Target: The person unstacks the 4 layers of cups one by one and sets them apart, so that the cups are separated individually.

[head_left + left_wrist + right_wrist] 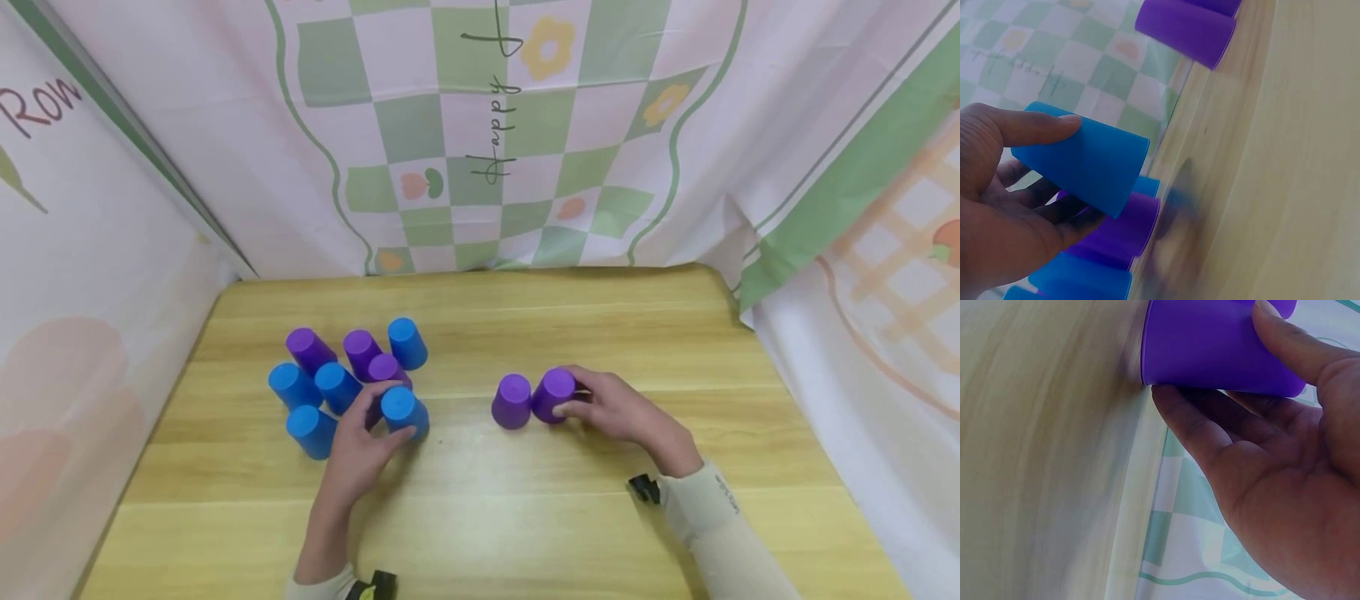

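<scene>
My left hand (360, 454) grips an upside-down blue cup (405, 412), thumb on one side and fingers on the other. In the left wrist view the rim of this blue cup (1085, 159) stands a little off the table. My right hand (617, 407) holds an upside-down purple cup (553, 395) between thumb and fingers; in the right wrist view that purple cup (1216, 347) has its rim at or close to the tabletop. Just left of it stands another purple cup (513, 402), very close to the held one.
Several upside-down blue and purple cups cluster at the left, among them a blue cup (311, 432) in front, a purple cup (311, 350) behind and a blue cup (407, 343) at the far right of the group. Cloth (480, 217) hangs behind the wooden table (495, 533).
</scene>
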`<state>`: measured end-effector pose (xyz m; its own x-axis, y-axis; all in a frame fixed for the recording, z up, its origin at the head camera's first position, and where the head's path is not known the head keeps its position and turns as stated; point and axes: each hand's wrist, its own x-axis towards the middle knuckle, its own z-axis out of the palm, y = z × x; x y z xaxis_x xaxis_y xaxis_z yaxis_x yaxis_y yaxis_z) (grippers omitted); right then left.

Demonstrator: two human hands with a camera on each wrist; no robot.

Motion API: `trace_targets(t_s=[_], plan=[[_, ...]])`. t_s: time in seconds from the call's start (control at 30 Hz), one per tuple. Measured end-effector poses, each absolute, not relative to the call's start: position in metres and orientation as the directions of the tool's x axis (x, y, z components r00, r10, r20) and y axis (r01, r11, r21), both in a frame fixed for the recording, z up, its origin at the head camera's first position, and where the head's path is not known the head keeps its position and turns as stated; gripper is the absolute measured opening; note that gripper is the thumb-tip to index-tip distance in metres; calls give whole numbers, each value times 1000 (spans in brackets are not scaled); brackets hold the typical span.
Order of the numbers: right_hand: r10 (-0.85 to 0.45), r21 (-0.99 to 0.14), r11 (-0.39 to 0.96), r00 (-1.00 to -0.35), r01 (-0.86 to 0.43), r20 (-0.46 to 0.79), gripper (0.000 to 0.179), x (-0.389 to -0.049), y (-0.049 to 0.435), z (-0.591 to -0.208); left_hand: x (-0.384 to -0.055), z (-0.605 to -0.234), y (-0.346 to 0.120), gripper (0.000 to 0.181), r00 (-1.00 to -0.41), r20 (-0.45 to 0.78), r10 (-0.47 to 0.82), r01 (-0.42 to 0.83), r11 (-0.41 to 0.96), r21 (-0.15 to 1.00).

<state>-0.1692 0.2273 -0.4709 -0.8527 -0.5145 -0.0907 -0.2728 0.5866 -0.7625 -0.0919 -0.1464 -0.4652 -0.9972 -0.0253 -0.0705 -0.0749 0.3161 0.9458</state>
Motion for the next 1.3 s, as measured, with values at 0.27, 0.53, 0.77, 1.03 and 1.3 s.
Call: trace_targets(t_s=[0.27, 0.53, 0.77, 1.03, 1.3], plan=[[-507, -751, 598, -858, -279, -86, 39, -171, 227, -471, -86, -463, -159, 58, -998, -40, -54, -55, 308, 950], [-516, -760, 586, -853, -281, -82, 38, -171, 227, -470, -83, -471, -170, 59, -993, -53, -107, -86, 336, 938], [-516, -758, 585, -853, -287, -75, 37, -171, 226, -468, -86, -476, -177, 58, -983, -85, -162, -141, 370, 918], [-520, -765, 576, -851, -286, -73, 36, -171, 226, -470, -88, -480, -175, 59, -977, -127, -173, -184, 373, 910], [-510, -763, 587, -856, -270, -89, 40, -171, 224, -472, -90, -480, -173, 60, -961, -184, -204, -253, 394, 883]])
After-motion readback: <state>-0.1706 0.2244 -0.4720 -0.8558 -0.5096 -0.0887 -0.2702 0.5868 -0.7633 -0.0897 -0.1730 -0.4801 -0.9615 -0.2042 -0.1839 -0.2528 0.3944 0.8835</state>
